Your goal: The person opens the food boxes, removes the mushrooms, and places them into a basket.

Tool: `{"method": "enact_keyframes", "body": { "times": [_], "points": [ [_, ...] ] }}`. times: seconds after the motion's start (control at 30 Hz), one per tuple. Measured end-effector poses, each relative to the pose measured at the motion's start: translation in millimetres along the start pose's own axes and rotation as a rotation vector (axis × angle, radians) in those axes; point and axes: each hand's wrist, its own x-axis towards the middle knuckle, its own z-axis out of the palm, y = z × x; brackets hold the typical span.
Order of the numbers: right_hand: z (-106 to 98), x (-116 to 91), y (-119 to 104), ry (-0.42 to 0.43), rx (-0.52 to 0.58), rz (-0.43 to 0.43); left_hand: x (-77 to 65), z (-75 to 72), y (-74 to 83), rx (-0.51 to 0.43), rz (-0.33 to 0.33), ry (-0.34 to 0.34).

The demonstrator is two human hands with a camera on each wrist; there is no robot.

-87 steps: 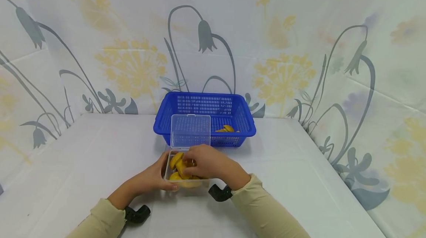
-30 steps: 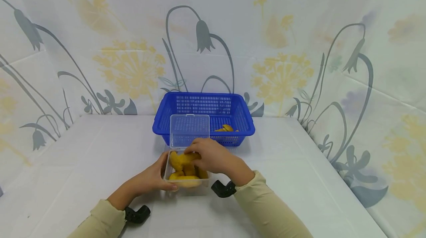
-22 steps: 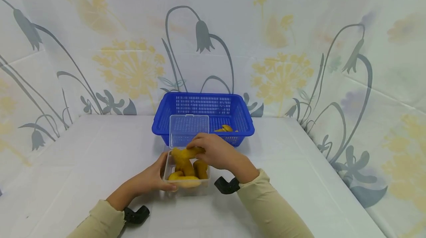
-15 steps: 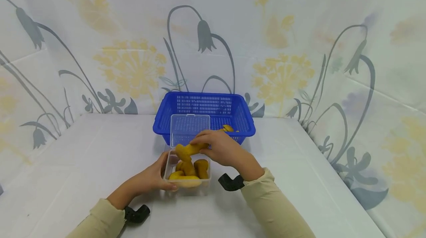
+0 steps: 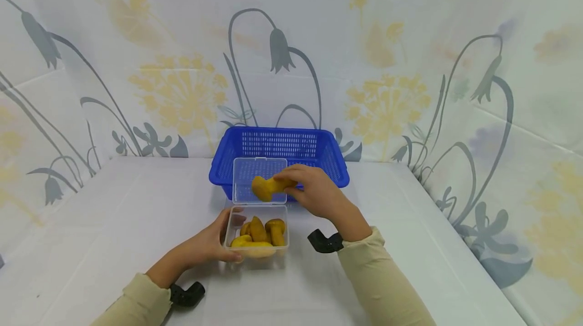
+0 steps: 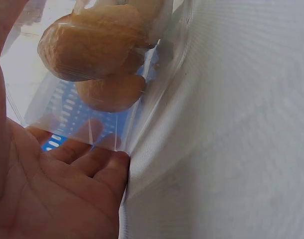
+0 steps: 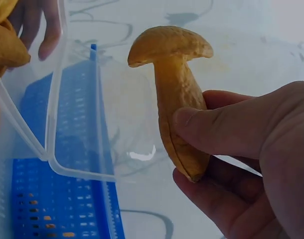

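My right hand (image 5: 319, 194) pinches a yellow-brown mushroom (image 5: 265, 188) by its stem, above the clear plastic box (image 5: 257, 248) and in front of its raised lid (image 5: 246, 166). In the right wrist view the mushroom (image 7: 174, 94) shows its domed cap away from the thumb, which presses on the stem. My left hand (image 5: 211, 240) grips the box at its left side, thumb at the front, the other fingers behind. Several more mushrooms (image 5: 275, 230) lie inside the box. Through the clear wall, the left wrist view shows mushrooms (image 6: 92, 45) close to the left hand (image 6: 57, 184).
A blue perforated basket (image 5: 282, 136) stands at the back of the white table (image 5: 150, 204), right behind the lid. Orange-brown bits show through its holes in the right wrist view. A flower-patterned cloth (image 5: 182, 22) hangs behind and at both sides.
My right hand, first reaching into the box, has lifted a mushroom out and carried it up and to the right. My left hand stays on the box.
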Motion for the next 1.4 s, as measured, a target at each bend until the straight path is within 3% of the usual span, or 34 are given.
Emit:
{"method": "enact_keyframes", "body": {
  "times": [0.57, 1.4],
  "points": [
    [-7, -1, 22, 0.160, -0.078, 0.049, -0.4, 0.8, 1.4, 0.016, -0.033, 0.002],
    [-5, -4, 52, 0.330, 0.004, 0.215, -0.8, 0.5, 3.7, 0.018, -0.024, 0.001]
  ]
}}
